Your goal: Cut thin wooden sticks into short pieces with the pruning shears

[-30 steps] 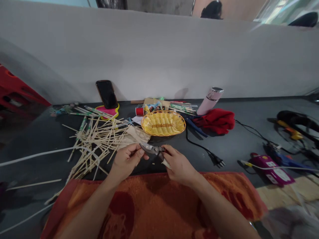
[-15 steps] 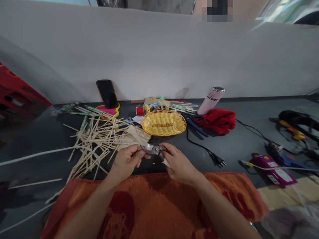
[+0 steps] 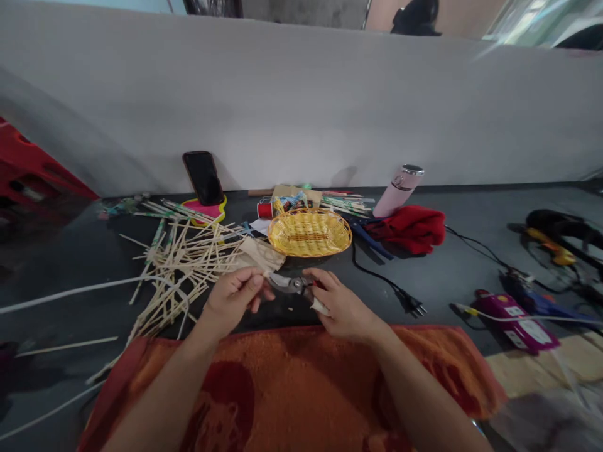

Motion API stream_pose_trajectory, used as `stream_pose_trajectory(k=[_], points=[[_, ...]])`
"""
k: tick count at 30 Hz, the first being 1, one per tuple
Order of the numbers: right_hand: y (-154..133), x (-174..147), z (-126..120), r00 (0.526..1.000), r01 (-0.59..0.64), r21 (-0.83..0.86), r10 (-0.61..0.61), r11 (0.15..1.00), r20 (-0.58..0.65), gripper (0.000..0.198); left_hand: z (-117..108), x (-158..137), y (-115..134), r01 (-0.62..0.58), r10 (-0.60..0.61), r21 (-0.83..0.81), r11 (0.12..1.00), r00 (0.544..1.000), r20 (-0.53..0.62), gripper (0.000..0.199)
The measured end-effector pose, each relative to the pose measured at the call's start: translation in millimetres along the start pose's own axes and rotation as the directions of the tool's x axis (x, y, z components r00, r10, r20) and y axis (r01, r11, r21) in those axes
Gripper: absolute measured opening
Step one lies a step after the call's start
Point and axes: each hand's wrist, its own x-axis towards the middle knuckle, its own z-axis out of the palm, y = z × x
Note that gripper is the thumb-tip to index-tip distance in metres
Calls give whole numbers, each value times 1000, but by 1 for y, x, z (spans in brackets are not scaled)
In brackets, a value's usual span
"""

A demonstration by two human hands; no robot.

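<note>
My right hand [image 3: 342,307] is closed round the handles of a pair of pruning shears [image 3: 291,285], whose blades point left. A pale strip hangs at the handles under my fingers. Close to the blade tips, my left hand [image 3: 230,301] has thumb and forefinger pinched together. A small pale bit shows at those fingertips, too small to name. Behind my left hand, many thin pale sticks [image 3: 188,263] lie in a loose pile, partly beside a beige cloth [image 3: 259,253]. Just beyond the shears sits a yellow oval woven basket [image 3: 308,235].
An orange towel [image 3: 301,376] covers my lap. Behind stand a phone [image 3: 204,177] and a pink bottle [image 3: 400,188], with a red cloth [image 3: 414,229] and a thread spool [image 3: 264,210] nearby. A black plug [image 3: 414,306] and a purple box [image 3: 516,320] lie at right.
My left hand has drawn slightly left, away from the shears' blades, and turned a little. The shears have stayed almost in place in my right hand.
</note>
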Motion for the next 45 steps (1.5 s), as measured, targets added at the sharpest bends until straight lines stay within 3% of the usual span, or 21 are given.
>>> stream_pose_trajectory(k=[4, 6, 10, 12, 14, 16, 19, 22, 26, 31, 40, 43, 45], points=[[19, -1, 4, 993, -116, -89, 113, 989, -34, 22, -7, 4, -1, -34, 46, 149, 988, 996, -79, 31], [26, -2, 6, 985, -173, -116, 169, 978, -42, 18, -5, 4, -1, -30, 47, 257, 966, 997, -62, 32], [29, -2, 7, 972, -235, -133, 231, 963, -45, 32, 5, 2, -3, -65, 80, 381, 922, 996, -25, 30], [25, -1, 5, 967, -251, -130, 241, 959, -87, 29, 10, -1, -3, -99, 102, 434, 896, 995, 17, 28], [16, 1, 3, 964, -231, -55, 221, 971, -147, 20, 16, -3, -2, -125, 105, 499, 858, 992, 67, 25], [4, 2, 4, 968, -172, 139, 194, 975, -160, 19, 21, -6, 0, -143, 100, 574, 806, 989, 107, 21], [-12, 3, 9, 983, -141, 470, 179, 871, -37, 29, 29, -8, 1, -169, 94, 650, 741, 984, 149, 18], [-20, 2, 15, 985, -169, 620, 157, 766, 73, 37, 33, -10, -1, -216, 110, 673, 708, 974, 198, 16], [-21, 3, 20, 983, -181, 711, 146, 679, 111, 37, 35, -11, -4, -273, 142, 678, 683, 959, 244, 14], [-23, 6, 26, 988, -130, 809, 148, 572, 55, 40, 34, -13, -2, -295, 184, 659, 692, 955, 234, 13], [-29, 7, 36, 982, -118, 967, 174, 226, 79, 38, 34, -13, -1, -304, 226, 620, 723, 953, 204, 15], [-30, 8, 36, 975, -161, 985, 167, 68, 148, 38, 33, -13, 0, -313, 228, 619, 720, 950, 215, 15], [-28, 9, 36, 969, -200, 979, 150, 22, 195, 39, 32, -13, 1, -328, 225, 637, 698, 944, 239, 15]])
